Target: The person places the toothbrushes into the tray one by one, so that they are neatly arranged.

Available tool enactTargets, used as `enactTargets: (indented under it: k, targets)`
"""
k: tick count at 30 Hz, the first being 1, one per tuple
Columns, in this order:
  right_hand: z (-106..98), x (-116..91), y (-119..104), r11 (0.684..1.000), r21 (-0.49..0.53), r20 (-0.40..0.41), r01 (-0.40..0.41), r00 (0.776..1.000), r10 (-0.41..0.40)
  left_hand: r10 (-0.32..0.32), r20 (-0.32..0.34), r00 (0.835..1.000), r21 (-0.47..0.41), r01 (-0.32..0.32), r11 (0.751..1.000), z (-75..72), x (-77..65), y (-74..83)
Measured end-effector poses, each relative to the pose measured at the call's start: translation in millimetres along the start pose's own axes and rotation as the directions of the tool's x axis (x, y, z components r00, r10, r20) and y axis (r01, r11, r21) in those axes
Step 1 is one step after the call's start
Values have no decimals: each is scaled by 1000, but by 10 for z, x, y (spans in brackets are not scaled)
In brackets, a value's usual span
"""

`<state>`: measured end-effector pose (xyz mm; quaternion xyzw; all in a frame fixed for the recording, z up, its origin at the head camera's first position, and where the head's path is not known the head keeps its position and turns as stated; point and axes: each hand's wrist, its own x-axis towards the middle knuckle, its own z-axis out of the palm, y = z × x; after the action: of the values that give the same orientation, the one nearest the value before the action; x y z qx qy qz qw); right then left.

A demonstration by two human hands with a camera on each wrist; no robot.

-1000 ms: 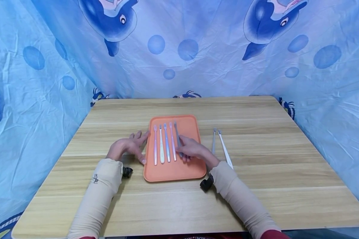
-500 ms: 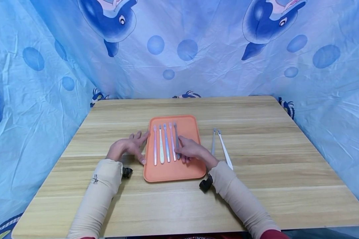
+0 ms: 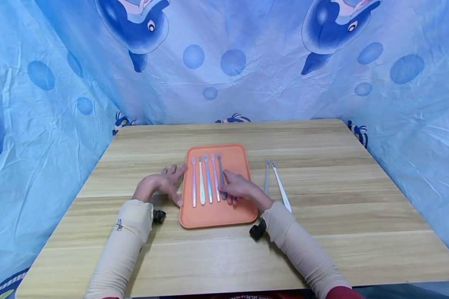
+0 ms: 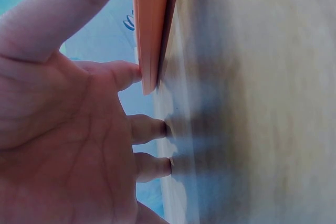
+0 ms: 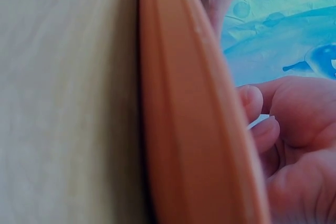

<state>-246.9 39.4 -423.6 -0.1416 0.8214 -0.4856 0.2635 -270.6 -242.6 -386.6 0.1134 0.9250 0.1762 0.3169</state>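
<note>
Several toothbrushes lie side by side on an orange tray, heads toward the far side. My right hand is over the tray's right half, thumb and fingers at the handle of the dark grey toothbrush, the rightmost of the row. In the right wrist view the tray's wall hides that handle, while curled fingers show behind it. My left hand is spread at the tray's left edge, thumb and index finger touching the rim. In the left wrist view, its other fingertips reach down to the table.
Right of the tray, a grey-blue toothbrush and a white toothbrush lie on the wooden table, partly behind my right wrist. A blue curtain with dolphins hangs around the table's back and sides.
The dark grey toothbrush has turned slightly and shifted a little toward me, now closer in line with the row. My right hand moved slightly with it; my left hand has stayed at the tray's edge.
</note>
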Motion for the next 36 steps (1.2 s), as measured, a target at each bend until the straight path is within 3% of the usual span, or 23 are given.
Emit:
enactTargets:
  k: [16,25,30,36]
  targets:
    - [-28,-55,-63,1000,-29,7,1,1000,-1,1,4,1000,-8,-1,1000,8,17,-14]
    - [-106,-135,-150,990,-132,-47,42,998,-48,13,8,1000,2,-13,1000,3,3,-2]
    - [-207,-203,-209,993,-99,-54,65,996,-70,13,8,1000,5,-13,1000,0,7,-6]
    - [-377,-323,-246,998,-59,-76,28,997,-33,10,7,1000,0,-10,1000,-1,4,-1]
